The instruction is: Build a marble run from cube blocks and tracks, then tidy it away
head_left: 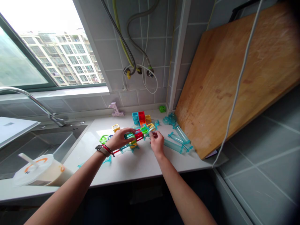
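On the white counter [150, 165] stands a colourful marble run built of cube blocks and clear teal tracks. My left hand [120, 138] wraps over a teal and yellow part of it, next to a red cube block [139, 135]. At the other end of the build, my right hand [156, 140] pinches a clear teal track piece [150, 129] beside a green block [144, 129]. Behind the hands sit stacked blue and red cube blocks [141, 117]. A yellow cube frame [115, 127] and a green cube frame [103, 139] lie by my left wrist.
Loose teal tracks [174, 145] lie to the right, near a leaning wooden board [234, 78]. A lone green block [162, 108] and a lilac stand [115, 109] are at the back. A lidded drink cup [42, 172] stands front left, beside the sink [81, 129].
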### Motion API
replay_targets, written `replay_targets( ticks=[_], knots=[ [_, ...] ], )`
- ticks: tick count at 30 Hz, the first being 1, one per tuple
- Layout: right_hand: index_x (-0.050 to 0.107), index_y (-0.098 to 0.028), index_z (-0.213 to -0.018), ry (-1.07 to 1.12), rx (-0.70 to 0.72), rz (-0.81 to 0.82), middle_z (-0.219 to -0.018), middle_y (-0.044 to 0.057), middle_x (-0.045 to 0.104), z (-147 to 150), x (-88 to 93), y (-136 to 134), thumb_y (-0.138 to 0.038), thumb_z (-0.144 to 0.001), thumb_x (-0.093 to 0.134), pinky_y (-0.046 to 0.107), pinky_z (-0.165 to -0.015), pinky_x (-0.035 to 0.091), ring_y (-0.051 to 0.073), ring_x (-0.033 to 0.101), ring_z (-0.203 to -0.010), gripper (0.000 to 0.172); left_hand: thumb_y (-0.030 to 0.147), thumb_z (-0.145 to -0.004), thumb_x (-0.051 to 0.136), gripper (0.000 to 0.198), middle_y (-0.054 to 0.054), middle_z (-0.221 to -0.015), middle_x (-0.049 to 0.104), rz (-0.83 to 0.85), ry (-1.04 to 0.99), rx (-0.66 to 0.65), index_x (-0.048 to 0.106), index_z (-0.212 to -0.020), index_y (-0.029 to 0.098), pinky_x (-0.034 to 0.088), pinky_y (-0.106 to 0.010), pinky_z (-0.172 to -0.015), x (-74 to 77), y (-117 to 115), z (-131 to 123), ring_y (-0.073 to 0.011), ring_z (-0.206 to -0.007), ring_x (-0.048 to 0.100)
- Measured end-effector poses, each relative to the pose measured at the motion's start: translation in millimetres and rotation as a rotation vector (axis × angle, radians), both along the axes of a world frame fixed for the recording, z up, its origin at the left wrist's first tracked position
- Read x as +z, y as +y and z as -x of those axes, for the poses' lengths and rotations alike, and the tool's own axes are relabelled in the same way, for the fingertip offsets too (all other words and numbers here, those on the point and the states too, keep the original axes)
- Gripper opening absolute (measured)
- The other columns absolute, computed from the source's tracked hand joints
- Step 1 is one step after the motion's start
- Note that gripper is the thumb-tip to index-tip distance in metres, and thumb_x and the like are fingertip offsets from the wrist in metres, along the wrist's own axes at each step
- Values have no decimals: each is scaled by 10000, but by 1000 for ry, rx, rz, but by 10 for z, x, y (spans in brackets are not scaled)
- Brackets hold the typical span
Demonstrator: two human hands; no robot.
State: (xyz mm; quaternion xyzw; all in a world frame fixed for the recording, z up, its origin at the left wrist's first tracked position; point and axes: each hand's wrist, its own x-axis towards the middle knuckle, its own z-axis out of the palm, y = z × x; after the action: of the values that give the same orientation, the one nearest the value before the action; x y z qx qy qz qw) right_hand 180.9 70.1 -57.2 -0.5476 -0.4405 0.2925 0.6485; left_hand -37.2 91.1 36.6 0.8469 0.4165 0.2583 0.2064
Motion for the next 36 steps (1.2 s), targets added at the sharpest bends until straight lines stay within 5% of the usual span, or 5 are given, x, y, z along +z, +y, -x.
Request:
replay_targets(
  ticks=[36],
  knots=[
    [703,-125,-1008,137,4,49,-941,132,765,-7,-52,-29,-496,-815,715,321,-721,563,224,705,-773,419,526,-877,711,385,-78,-1237,732,-41,17,-25,720,-1144,250,537,-438,-1022,120,-68,-1,-289,-1145,684]
  ],
)
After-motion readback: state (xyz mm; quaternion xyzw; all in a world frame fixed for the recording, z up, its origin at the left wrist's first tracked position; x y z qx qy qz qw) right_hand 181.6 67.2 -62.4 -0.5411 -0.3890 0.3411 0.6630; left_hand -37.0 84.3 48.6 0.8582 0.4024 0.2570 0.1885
